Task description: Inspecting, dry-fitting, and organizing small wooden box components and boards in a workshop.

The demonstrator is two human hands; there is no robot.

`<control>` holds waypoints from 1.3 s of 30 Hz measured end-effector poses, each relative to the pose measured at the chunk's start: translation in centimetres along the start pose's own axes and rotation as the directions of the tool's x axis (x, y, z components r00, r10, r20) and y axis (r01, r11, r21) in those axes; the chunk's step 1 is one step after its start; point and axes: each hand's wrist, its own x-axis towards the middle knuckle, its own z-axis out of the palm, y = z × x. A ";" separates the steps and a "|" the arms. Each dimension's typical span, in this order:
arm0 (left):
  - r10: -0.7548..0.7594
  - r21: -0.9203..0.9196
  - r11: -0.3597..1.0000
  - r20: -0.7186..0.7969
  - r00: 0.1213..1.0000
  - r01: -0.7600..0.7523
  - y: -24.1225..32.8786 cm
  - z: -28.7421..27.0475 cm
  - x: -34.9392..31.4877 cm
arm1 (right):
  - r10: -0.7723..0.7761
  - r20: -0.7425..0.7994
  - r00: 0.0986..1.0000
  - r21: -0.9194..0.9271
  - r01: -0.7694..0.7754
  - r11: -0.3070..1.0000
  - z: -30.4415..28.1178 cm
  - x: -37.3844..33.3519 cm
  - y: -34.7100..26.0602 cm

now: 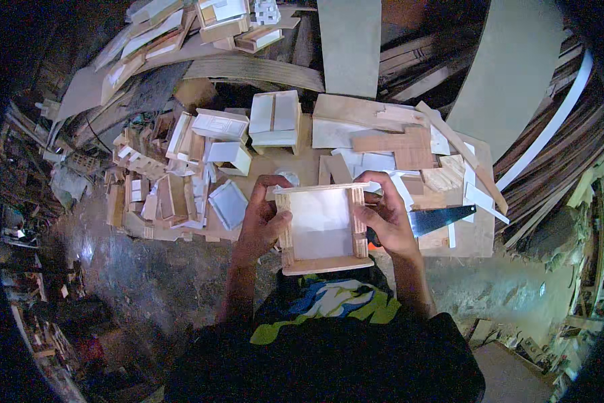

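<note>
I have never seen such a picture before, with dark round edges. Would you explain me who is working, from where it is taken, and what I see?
There is no machine here: a person works with two bare hands. The single picture comes from a wide fisheye camera worn on the person's head, looking down. That is why straight edges bend near the rim; the picture's left is also the person's left.

The left hand and right hand hold a shallow wooden frame with a pale panel, one hand at each side.

Beyond them is a cluttered worktable. On its left stand and lie small boxes, some partly white; on its right are flat boards. A saw blade shows just right of the right hand.
</note>
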 end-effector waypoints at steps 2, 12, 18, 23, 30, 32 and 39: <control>0.001 0.004 1.000 0.008 1.000 -0.001 -0.1 -0.1 0.1 | 0.025 -0.005 1.000 -0.001 -0.025 1.000 0.1 0.0 -0.1; -0.062 0.021 0.998 -0.019 0.998 0.062 0.5 0.1 0.0 | 0.042 -0.067 0.997 -0.048 -0.045 0.998 0.5 -0.2 -0.6; 0.069 0.066 0.996 -0.054 0.996 -0.065 1.0 0.5 -0.8 | -0.096 -0.044 0.994 -0.029 0.095 0.995 1.3 -1.0 -1.2; 0.302 0.233 0.920 0.090 0.949 -0.315 1.2 -0.1 -2.0 | -0.103 -0.058 0.993 -0.088 0.097 0.991 1.4 -2.9 -2.4; 0.370 0.084 0.926 -0.003 0.929 -0.369 1.8 0.5 -4.2 | -0.322 0.136 0.937 -0.131 0.340 0.931 1.1 -4.2 -3.2; 0.327 0.016 0.945 -0.042 0.944 -0.326 2.0 0.8 -4.0 | -0.324 0.060 0.944 -0.136 0.329 0.934 1.5 -4.1 -2.8; 0.316 0.145 0.942 -0.083 0.945 -0.302 3.2 1.5 -4.2 | -0.292 0.106 0.951 -0.065 0.299 0.952 1.4 -4.1 -3.0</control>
